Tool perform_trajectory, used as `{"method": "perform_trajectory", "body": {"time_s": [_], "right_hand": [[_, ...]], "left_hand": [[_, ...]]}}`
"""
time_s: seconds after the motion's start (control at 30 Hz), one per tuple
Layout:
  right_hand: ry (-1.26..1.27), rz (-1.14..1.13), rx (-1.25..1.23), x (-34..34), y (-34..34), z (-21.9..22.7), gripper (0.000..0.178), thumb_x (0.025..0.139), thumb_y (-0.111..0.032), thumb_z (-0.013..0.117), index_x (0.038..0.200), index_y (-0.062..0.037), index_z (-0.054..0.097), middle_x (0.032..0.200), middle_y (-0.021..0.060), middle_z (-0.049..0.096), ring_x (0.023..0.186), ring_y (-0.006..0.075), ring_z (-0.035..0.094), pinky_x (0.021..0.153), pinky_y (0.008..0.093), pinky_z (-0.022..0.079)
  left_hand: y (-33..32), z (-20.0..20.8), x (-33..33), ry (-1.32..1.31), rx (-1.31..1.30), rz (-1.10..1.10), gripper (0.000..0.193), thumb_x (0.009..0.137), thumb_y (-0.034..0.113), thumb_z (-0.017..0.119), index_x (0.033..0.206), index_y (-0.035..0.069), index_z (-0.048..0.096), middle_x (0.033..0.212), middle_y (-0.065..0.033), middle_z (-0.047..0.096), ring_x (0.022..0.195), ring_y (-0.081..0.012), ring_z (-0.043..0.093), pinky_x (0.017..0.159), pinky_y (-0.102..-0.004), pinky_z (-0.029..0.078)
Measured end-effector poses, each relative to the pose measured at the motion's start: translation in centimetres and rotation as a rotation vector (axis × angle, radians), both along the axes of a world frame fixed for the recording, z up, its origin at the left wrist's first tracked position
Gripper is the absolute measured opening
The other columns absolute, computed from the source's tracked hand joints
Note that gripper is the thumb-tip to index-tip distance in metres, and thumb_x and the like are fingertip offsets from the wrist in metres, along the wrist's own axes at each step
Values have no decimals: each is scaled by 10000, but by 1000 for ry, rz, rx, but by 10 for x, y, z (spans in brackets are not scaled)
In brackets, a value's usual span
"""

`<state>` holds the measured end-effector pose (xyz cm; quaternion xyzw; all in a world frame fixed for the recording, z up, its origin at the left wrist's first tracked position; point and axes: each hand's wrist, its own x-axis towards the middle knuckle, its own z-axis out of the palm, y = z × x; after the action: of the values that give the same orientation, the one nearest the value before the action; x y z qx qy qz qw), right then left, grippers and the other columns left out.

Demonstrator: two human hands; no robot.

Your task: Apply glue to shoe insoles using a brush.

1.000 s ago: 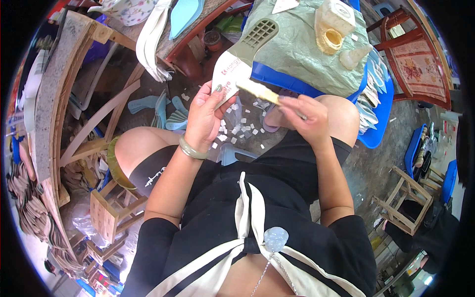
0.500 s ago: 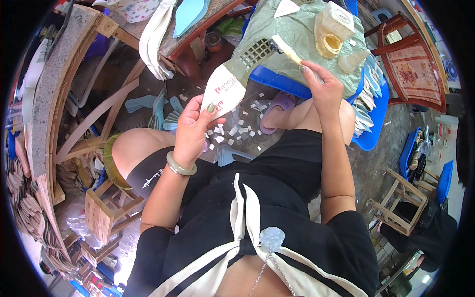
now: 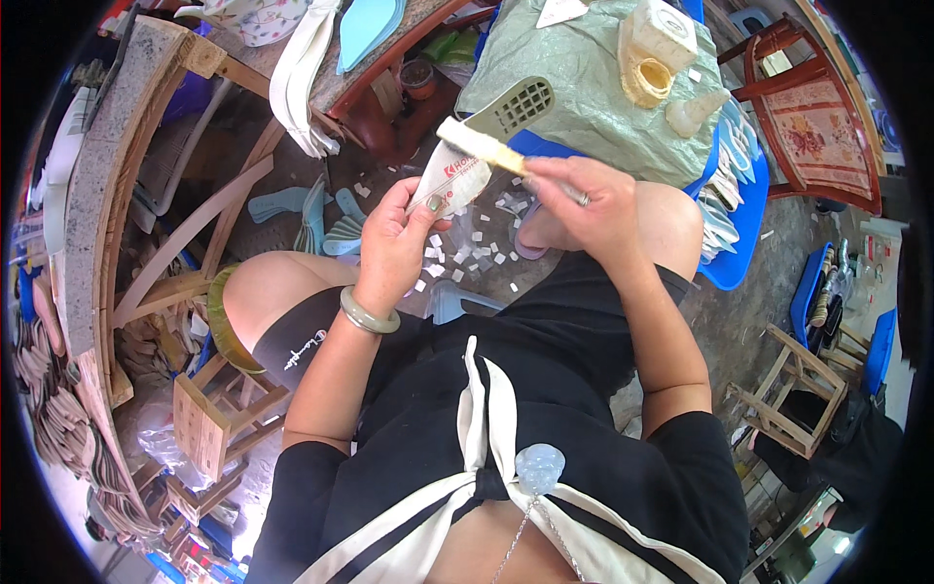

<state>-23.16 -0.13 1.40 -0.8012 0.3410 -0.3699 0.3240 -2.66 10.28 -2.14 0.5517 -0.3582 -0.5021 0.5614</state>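
A shoe insole [image 3: 465, 185], white with red print and with a dark grid at its far heel end, is gripped by its near end in my left hand [image 3: 397, 234], thumb on top. In my right hand [image 3: 592, 206] is a small cream-coloured brush [image 3: 496, 151], pinched at its near end. The brush lies across the middle of the insole, its pale end toward the left edge; whether it presses on the surface I cannot tell. Beyond my right hand, a cut plastic pot with a yellowed, crusted mouth [image 3: 650, 82] stands on a green plastic sheet [image 3: 574, 117].
Blue insole pieces [image 3: 282, 201] and several small white squares [image 3: 477, 255] lie on the floor ahead. To the right, a blue tray [image 3: 725, 271] holds more pieces. A wooden stool [image 3: 199, 428] stands at left, a red-framed chair [image 3: 808, 131] at far right.
My right hand has moved left and nearer, bringing the brush from beyond the heel end to over the insole's middle. The left hand keeps its hold with little shift.
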Motion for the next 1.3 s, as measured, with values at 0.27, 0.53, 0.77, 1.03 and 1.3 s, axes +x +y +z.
{"method": "perform_trajectory", "body": {"time_s": [0.27, 0.53, 0.77, 1.03, 1.3], "right_hand": [[4, 73, 2, 4, 8, 2, 168, 767, -60, 691, 933, -28, 702, 787, 92, 682, 677, 157, 637, 631, 260, 499], [135, -350, 87, -25, -45, -15, 192, 798, -222, 679, 941, -100, 721, 805, 91, 701, 709, 143, 665, 657, 252, 504], [128, -388, 263, -41, -51, -27, 187, 826, -157, 667, 980, -59, 712, 881, 46, 702, 813, 76, 617, 742, 208, 470], [-43, -281, 323, -36, -2, -41, 190, 844, -66, 634, 1021, -20, 688, 925, 44, 691, 842, 86, 610, 763, 213, 464], [-12, -240, 270, -38, 17, -11, 170, 830, -42, 640, 989, -17, 695, 937, 78, 698, 873, 120, 639, 780, 244, 488]], "left_hand": [[7, -5, 3, -140, 4, 5, 245, 943, 90, 483, 1157, -28, 503, 1035, -80, 619, 871, -123, 607, 767, -263, 512], [16, -3, 13, -98, -30, -25, 277, 943, 141, 515, 1176, -9, 502, 1054, -75, 618, 909, -128, 604, 788, -273, 511], [7, -10, 15, 330, 82, 61, 248, 933, 112, 518, 1158, 9, 498, 1066, -93, 624, 882, -142, 629, 769, -264, 527], [-6, -20, 0, 531, 68, 114, 260, 926, 98, 520, 1169, 8, 490, 1075, -118, 619, 909, -184, 640, 741, -264, 554], [-13, -19, -7, 175, 11, 108, 263, 949, 106, 477, 1191, 4, 482, 1067, -83, 617, 898, -142, 624, 737, -262, 532]]}}
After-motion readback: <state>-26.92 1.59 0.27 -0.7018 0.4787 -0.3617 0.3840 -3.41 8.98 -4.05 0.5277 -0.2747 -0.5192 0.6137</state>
